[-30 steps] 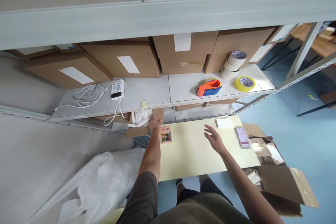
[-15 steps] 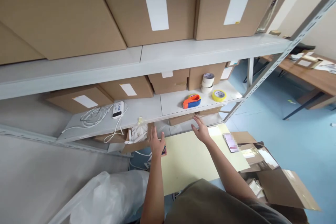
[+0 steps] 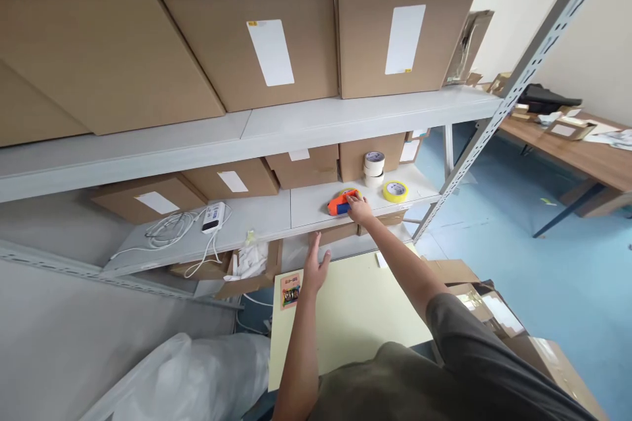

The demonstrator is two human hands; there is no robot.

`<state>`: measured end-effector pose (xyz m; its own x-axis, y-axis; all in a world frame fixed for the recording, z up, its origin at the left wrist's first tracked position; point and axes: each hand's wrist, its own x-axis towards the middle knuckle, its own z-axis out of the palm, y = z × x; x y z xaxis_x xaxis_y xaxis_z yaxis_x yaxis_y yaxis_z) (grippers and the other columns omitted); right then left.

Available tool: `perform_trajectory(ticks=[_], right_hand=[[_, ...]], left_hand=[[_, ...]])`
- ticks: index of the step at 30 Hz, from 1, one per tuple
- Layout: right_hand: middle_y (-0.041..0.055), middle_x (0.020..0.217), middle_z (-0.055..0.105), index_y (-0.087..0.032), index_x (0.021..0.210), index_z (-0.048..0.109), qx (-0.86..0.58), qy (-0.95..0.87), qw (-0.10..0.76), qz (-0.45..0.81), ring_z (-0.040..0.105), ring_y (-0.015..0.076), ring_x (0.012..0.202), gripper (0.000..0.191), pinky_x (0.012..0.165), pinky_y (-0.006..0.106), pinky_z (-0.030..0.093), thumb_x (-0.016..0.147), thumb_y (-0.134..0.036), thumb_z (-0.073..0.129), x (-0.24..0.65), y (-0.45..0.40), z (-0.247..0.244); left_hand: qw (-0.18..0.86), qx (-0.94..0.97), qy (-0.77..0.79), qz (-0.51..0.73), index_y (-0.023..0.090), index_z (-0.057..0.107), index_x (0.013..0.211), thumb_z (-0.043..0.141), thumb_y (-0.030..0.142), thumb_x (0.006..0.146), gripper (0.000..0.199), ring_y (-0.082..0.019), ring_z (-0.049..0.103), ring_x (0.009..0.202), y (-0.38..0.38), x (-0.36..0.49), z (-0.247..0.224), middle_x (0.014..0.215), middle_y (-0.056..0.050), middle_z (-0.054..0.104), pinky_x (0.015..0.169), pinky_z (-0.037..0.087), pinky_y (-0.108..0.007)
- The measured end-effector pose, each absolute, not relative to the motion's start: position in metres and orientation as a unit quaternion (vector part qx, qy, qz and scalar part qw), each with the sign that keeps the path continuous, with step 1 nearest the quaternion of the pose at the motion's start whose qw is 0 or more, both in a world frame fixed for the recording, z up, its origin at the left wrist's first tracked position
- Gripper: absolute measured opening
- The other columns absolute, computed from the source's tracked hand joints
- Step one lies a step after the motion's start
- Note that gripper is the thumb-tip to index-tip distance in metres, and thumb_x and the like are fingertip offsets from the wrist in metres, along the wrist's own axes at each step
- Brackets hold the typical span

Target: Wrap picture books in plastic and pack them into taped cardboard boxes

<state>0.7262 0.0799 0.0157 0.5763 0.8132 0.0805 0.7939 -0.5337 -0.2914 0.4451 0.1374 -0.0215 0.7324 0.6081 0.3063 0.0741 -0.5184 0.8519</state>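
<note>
On the middle shelf, my right hand (image 3: 359, 208) reaches to the orange and blue tape dispenser (image 3: 340, 202), its fingers closed over the right end. The dispenser still rests on the shelf, with a yellow roll partly hidden behind it. My left hand (image 3: 315, 268) hangs above the far edge of the pale yellow board (image 3: 355, 309), fingers apart and holding nothing. Left of that hand, a small orange picture card (image 3: 290, 291) lies on the board. A yellow tape roll (image 3: 395, 191) sits right of the dispenser, and white tape rolls (image 3: 374, 170) are stacked behind.
Large cartons (image 3: 291, 52) fill the upper shelf. A white power strip (image 3: 214, 217) with coiled cable lies on the middle shelf. Below is an open box (image 3: 274, 263) of white scraps. A slotted post (image 3: 513, 89) stands right; opened cartons (image 3: 498, 316) and a plastic bag (image 3: 212, 368) flank me.
My right hand has moved forward from above the board onto the tape dispenser. My left hand has shifted right, uncovering the picture card. The view has tilted up, and the phone no longer shows.
</note>
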Motion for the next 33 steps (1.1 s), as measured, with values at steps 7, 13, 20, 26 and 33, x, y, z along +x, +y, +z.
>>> perform_trajectory(ticks=[7,13,20,26,33], right_hand=[[0.0215,0.133,0.069,-0.011,0.139,0.060,-0.886,-0.449,0.111,-0.004,0.051,0.0333,0.133,0.046,0.113,0.045,0.036,0.095,-0.021,0.063,0.712,0.072,0.033],[0.0207,0.126,0.073,-0.016,0.131,0.066,-0.892,-0.412,0.177,-0.062,0.047,0.0375,0.132,0.037,0.108,0.050,0.035,0.096,-0.026,0.061,0.668,0.012,0.020],[0.0160,0.114,0.077,-0.020,0.118,0.069,-0.932,-0.301,0.196,-0.052,0.049,0.0349,0.129,0.024,0.106,0.050,0.033,0.098,-0.025,0.059,0.585,-0.074,-0.062],[0.0165,0.115,0.078,-0.020,0.112,0.071,-0.952,-0.242,0.186,0.020,0.053,0.0347,0.125,0.021,0.100,0.047,0.037,0.095,-0.024,0.059,0.549,-0.130,-0.143],[0.0153,0.106,0.077,-0.021,0.106,0.074,-0.960,-0.203,0.156,0.116,0.056,0.0344,0.125,0.022,0.100,0.048,0.039,0.092,-0.025,0.057,0.560,-0.180,-0.217]], left_hand=[[0.468,0.795,0.182,0.340,0.030,0.044,0.160,0.052,0.050,0.104,0.060,-0.026,0.038,0.156,0.151,0.450,-0.009,0.166,-0.008,0.044,0.128,0.034,-0.047],[0.466,0.804,0.161,0.333,0.029,0.046,0.159,0.051,0.048,0.104,0.058,-0.027,0.042,0.153,0.163,0.435,-0.012,0.165,-0.008,0.047,0.126,0.038,-0.046],[0.481,0.815,0.146,0.288,0.026,0.047,0.158,0.049,0.046,0.105,0.057,-0.027,0.046,0.150,0.142,0.423,-0.053,0.161,-0.011,0.051,0.123,0.042,-0.048],[0.477,0.827,0.157,0.252,0.029,0.048,0.157,0.048,0.042,0.105,0.054,-0.026,0.047,0.149,0.104,0.401,-0.076,0.160,-0.010,0.052,0.122,0.043,-0.048],[0.447,0.839,0.214,0.225,0.029,0.049,0.155,0.049,0.039,0.104,0.052,-0.025,0.049,0.148,0.065,0.380,-0.109,0.157,-0.010,0.055,0.119,0.046,-0.049]])
